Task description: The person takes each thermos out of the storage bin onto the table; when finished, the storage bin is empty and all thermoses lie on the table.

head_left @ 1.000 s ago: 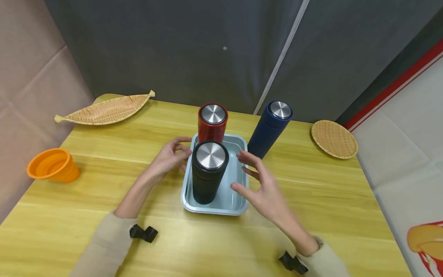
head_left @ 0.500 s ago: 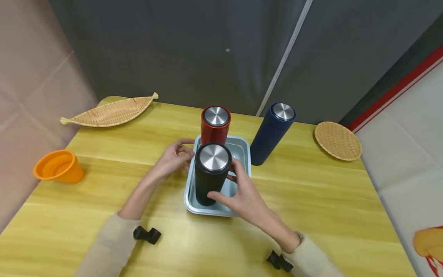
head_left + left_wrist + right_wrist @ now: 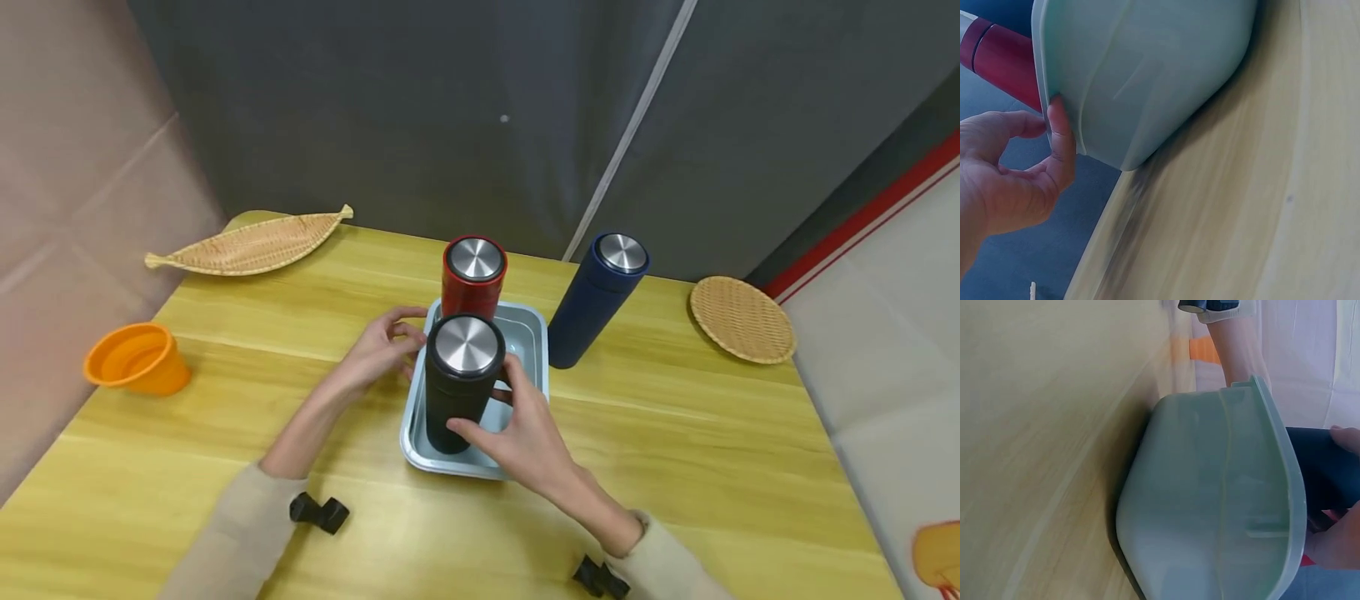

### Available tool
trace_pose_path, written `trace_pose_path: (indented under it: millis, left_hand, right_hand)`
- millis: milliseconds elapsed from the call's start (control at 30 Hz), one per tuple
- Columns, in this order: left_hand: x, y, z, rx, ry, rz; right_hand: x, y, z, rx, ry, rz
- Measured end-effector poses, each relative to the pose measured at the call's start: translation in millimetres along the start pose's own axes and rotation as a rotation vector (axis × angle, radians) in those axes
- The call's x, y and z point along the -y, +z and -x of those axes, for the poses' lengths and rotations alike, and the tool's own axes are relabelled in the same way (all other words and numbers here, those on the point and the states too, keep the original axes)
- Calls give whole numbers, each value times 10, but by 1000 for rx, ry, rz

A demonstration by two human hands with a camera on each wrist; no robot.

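A black thermos (image 3: pixel 453 404) with a steel-topped lid stands in the near part of a pale blue plastic tray (image 3: pixel 546 354). My right hand (image 3: pixel 528 437) grips its body from the right, thumb in front and fingers behind; the right wrist view shows the thermos (image 3: pixel 1322 465) over the tray rim. With thumb and finger, my left hand (image 3: pixel 382 346) pinches the tray's left rim, plain in the left wrist view beside the tray wall (image 3: pixel 1154 69). Behind the black one, a red thermos (image 3: pixel 472 293) stands in the tray, its lower part hidden.
A blue thermos (image 3: pixel 588 312) stands on the wooden table just right of the tray. An orange cup (image 3: pixel 138 362) is at the left, a leaf-shaped woven basket (image 3: pixel 255 244) at the back left. A round woven plate (image 3: pixel 742 319) lies near the right edge.
My right hand has moved left from beside the tray and taken hold of the black thermos. My left hand stays at the tray's rim. The head view has shifted slightly.
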State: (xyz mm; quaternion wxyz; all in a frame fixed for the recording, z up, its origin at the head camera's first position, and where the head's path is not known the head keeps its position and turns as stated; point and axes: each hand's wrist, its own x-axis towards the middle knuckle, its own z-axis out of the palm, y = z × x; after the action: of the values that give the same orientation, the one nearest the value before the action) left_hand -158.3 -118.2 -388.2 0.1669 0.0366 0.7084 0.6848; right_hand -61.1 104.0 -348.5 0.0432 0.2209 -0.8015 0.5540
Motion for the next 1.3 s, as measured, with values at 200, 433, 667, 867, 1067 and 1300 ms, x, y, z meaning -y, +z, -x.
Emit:
trace_pose_path:
  millis: [200,433,667,867,1067,1300]
  left_hand:
    - [8,32,-16,18,3,22]
    - [16,51,9,40,-23,16]
    - [7,83,8,25,-16,32]
    - [-5,105,14,18,-5,43]
    - [14,93,1,17,-7,53]
    - [-7,52,6,49,-44,16]
  right_hand:
    - [3,-19,24,-16,-17,23]
    - [26,-53,34,-14,-15,26]
    - [125,-197,-10,-61,-56,9]
    - [195,-385,-71,-117,-91,10]
    - [270,-587,-130,-171,-81,14]
    - [348,-827,-164,-256,-105,14]
